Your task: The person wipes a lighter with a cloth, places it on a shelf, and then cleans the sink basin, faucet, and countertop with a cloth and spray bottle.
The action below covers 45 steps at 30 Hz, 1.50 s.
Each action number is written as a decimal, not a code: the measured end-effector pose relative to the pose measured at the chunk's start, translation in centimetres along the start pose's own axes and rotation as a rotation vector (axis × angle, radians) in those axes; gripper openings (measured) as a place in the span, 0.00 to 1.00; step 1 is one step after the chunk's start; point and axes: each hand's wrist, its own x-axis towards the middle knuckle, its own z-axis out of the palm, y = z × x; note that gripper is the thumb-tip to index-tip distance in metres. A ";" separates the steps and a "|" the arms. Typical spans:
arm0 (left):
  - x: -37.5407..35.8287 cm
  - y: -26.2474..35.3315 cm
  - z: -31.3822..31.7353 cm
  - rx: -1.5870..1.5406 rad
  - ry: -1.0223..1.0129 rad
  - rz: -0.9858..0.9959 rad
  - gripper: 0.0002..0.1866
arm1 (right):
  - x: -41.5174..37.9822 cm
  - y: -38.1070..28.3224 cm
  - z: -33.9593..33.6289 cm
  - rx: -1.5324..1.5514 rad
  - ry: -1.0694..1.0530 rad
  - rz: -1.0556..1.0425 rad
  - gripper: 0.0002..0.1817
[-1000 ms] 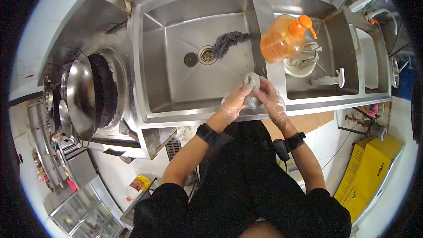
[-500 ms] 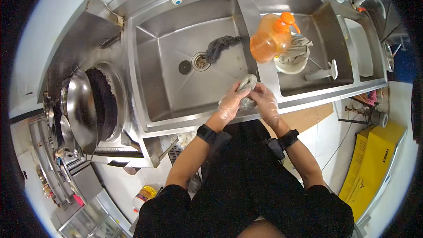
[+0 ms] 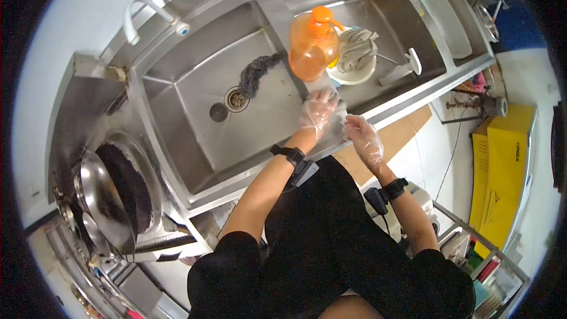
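My left hand, in a clear plastic glove, is on the steel divider just below the orange pump bottle. Its fingers curl inward, and whatever they hold is hidden. Over the sink's front edge is my gloved right hand, fingers loosely bent and nothing visible in them. Pale, blurred material shows between the hands. A dark mesh scrubber lies beside the drain of the left basin. Right of the bottle, a grey cloth rests in a white bowl.
A white-handled tool lies in the middle basin. The faucet arches over the left basin's back edge. Large pans stand at the left. A yellow box is on the right, and brown cardboard lies below the sink.
The view has shifted, moving the sinks left in the frame. My hands have separated. The grey-green coiled item they held is no longer visible. My left hand is now closer to the bottle.
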 end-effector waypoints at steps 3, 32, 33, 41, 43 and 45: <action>-0.4 1.4 -0.9 0.389 -0.313 0.162 0.20 | -1.2 0.6 -1.2 -0.051 0.106 -0.019 0.18; 2.7 9.0 1.9 0.095 -0.083 -0.009 0.13 | 5.7 5.5 -20.9 -0.294 0.045 -0.258 0.13; 2.0 9.1 1.7 0.065 -0.020 -0.058 0.12 | 5.4 5.7 -22.2 -0.245 0.041 -0.275 0.13; 4.8 13.2 5.2 0.333 -0.241 0.169 0.23 | 3.7 11.4 -29.3 -0.060 0.121 -0.130 0.12; 8.3 15.2 7.1 0.327 -0.228 0.268 0.23 | 4.1 12.3 -29.7 -0.079 0.113 -0.125 0.12; 11.6 17.0 9.0 0.266 -0.208 0.278 0.23 | 4.2 12.0 -29.8 -0.094 0.115 -0.124 0.12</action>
